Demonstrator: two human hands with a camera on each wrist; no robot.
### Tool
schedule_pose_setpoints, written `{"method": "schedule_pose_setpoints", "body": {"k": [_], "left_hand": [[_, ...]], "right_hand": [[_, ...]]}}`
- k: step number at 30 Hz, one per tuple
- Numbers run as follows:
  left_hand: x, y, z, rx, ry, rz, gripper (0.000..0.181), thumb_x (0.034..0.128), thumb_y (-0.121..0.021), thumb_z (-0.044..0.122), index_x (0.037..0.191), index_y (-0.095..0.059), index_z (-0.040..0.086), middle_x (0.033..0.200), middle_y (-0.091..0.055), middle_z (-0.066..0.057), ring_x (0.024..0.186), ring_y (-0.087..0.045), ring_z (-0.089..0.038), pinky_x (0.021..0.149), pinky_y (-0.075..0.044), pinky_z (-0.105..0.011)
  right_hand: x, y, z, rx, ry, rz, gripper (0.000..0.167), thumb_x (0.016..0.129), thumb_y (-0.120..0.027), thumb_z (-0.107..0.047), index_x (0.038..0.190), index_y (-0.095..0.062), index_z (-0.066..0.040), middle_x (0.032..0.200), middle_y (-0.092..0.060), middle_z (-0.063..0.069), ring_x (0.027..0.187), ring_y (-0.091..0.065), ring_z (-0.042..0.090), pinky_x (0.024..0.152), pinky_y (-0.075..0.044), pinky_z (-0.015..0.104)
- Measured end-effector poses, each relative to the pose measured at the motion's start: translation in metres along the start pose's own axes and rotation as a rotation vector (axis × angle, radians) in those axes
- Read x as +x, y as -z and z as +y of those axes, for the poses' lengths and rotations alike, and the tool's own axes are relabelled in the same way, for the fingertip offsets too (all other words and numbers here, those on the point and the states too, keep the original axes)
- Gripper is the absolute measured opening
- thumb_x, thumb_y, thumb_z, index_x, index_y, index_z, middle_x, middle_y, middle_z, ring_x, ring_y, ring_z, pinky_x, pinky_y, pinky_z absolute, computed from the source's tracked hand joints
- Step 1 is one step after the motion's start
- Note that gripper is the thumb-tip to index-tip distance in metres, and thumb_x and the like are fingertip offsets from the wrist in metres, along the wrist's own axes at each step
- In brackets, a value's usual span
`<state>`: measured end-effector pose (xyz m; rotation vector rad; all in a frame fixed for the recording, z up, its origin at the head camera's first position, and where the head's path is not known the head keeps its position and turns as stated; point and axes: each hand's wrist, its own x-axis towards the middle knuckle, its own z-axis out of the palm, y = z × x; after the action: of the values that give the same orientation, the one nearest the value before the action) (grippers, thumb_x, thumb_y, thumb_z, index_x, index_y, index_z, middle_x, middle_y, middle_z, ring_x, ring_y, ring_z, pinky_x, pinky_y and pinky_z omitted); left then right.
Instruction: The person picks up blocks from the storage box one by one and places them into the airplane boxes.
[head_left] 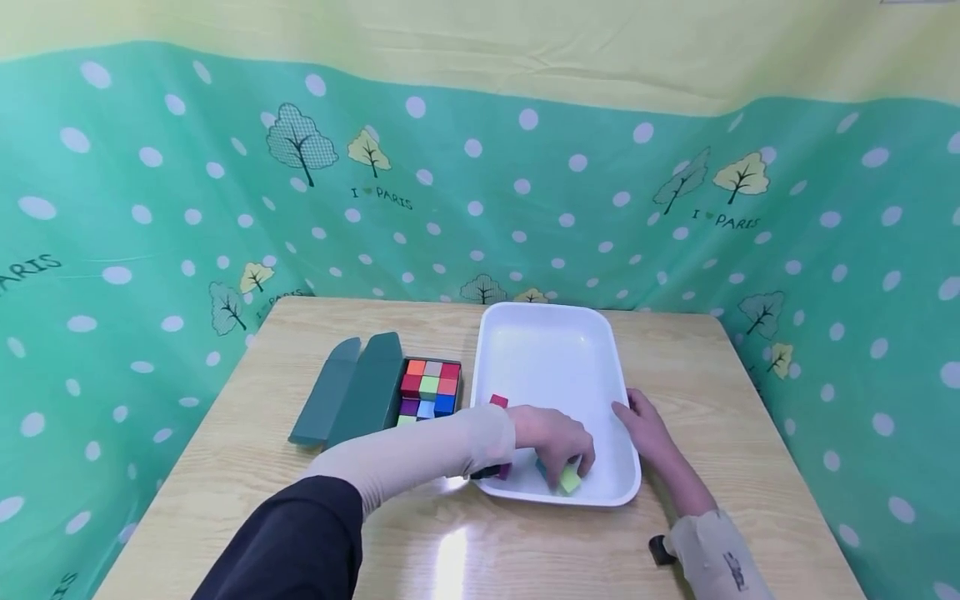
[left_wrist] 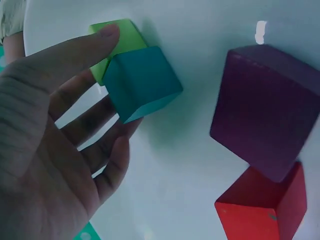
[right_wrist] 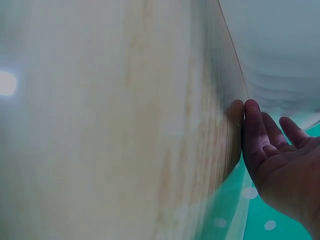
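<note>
Inside the white tray (head_left: 551,354), my left hand (head_left: 555,440) pinches a light green block (head_left: 570,480) between thumb and fingers. Right beside it is a teal block (left_wrist: 142,82), close to the fingers in the left wrist view. A purple block (left_wrist: 265,110) and a red block (left_wrist: 255,210) lie in the tray too, a short way from that hand. At the tray's right side, my right hand (head_left: 647,425) touches the rim, its fingers loosely bent and not wrapped around it. The left forearm hides part of the tray's left side.
Left of the tray stands a dark green box (head_left: 381,383) with its flap lid folded out leftward. Several coloured blocks (head_left: 429,385) sit in rows in it, partly behind the left sleeve. The wooden table (head_left: 240,467) meets a patterned green curtain (head_left: 450,208) behind.
</note>
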<state>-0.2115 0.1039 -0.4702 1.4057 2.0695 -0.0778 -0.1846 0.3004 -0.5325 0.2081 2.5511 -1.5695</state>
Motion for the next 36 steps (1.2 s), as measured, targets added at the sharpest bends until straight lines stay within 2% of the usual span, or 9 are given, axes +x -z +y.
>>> {"method": "schedule_pose_setpoints", "body": {"k": [9,13,15,18,24,28,32,36], "left_hand": [[-0.005,-0.004,-0.008,-0.018,-0.001,0.039,0.026,0.0723,-0.086,0.019,0.09,-0.068,0.025,0.082,-0.06,0.01,0.075,-0.055,-0.007,0.066,-0.043,-0.022],[-0.008,-0.003,-0.011,-0.067,0.035,0.071,0.02,0.0772,-0.081,0.02,0.088,-0.063,0.023,0.081,-0.06,0.009,0.072,-0.056,-0.007,0.064,-0.043,-0.021],[-0.011,-0.001,-0.014,-0.107,0.048,0.103,0.02,0.0798,-0.079,0.019,0.089,-0.061,0.022,0.082,-0.06,0.008,0.072,-0.055,-0.007,0.063,-0.043,-0.02],[-0.017,0.008,-0.016,-0.157,0.023,0.173,0.023,0.0809,-0.078,0.019,0.094,-0.059,0.02,0.085,-0.06,0.008,0.074,-0.055,-0.006,0.064,-0.043,-0.018],[-0.043,0.031,-0.016,-0.278,-0.086,0.341,0.027,0.084,-0.076,0.02,0.101,-0.055,0.021,0.094,-0.058,0.01,0.082,-0.054,-0.003,0.07,-0.044,-0.014],[-0.066,0.038,-0.016,-0.335,-0.125,0.425,0.024,0.0853,-0.074,0.019,0.102,-0.057,0.023,0.094,-0.058,0.013,0.081,-0.055,-0.002,0.07,-0.046,-0.014],[-0.088,0.031,-0.022,-0.379,-0.147,0.516,0.024,0.085,-0.075,0.021,0.104,-0.061,0.023,0.095,-0.059,0.016,0.085,-0.056,-0.005,0.072,-0.046,-0.014],[-0.113,0.011,-0.031,-0.493,-0.148,0.612,0.028,0.085,-0.077,0.024,0.109,-0.064,0.02,0.099,-0.06,0.016,0.087,-0.059,-0.008,0.072,-0.049,-0.018]], "right_hand": [[0.005,-0.01,-0.003,0.005,0.03,-0.001,0.055,0.104,-0.042,-0.032,0.143,-0.033,0.007,0.134,-0.046,0.029,0.118,-0.05,0.041,0.094,-0.046,0.046],[0.007,-0.013,-0.005,0.004,0.032,-0.016,0.056,0.104,-0.042,-0.031,0.144,-0.031,0.007,0.134,-0.046,0.03,0.118,-0.051,0.041,0.094,-0.047,0.045],[0.008,-0.013,-0.007,0.006,0.045,-0.022,0.056,0.105,-0.042,-0.03,0.144,-0.031,0.008,0.133,-0.046,0.03,0.118,-0.051,0.041,0.093,-0.047,0.044],[0.009,-0.013,-0.01,0.014,0.062,-0.032,0.056,0.105,-0.041,-0.029,0.144,-0.029,0.009,0.135,-0.045,0.032,0.118,-0.051,0.042,0.093,-0.047,0.044],[0.01,-0.013,-0.009,-0.001,0.043,-0.036,0.057,0.105,-0.042,-0.033,0.144,-0.031,0.007,0.14,-0.041,0.03,0.125,-0.044,0.041,0.101,-0.04,0.048],[0.008,-0.011,-0.006,-0.016,0.021,-0.021,0.057,0.105,-0.04,-0.035,0.143,-0.032,0.007,0.138,-0.042,0.029,0.124,-0.044,0.041,0.1,-0.04,0.048],[0.003,-0.007,-0.003,-0.017,0.0,-0.006,0.057,0.105,-0.04,-0.035,0.143,-0.031,0.007,0.137,-0.042,0.03,0.121,-0.047,0.041,0.096,-0.044,0.047],[0.0,-0.001,-0.001,-0.023,-0.019,-0.017,0.061,0.105,-0.039,-0.036,0.145,-0.027,0.008,0.139,-0.04,0.03,0.121,-0.047,0.042,0.096,-0.044,0.048]]}}
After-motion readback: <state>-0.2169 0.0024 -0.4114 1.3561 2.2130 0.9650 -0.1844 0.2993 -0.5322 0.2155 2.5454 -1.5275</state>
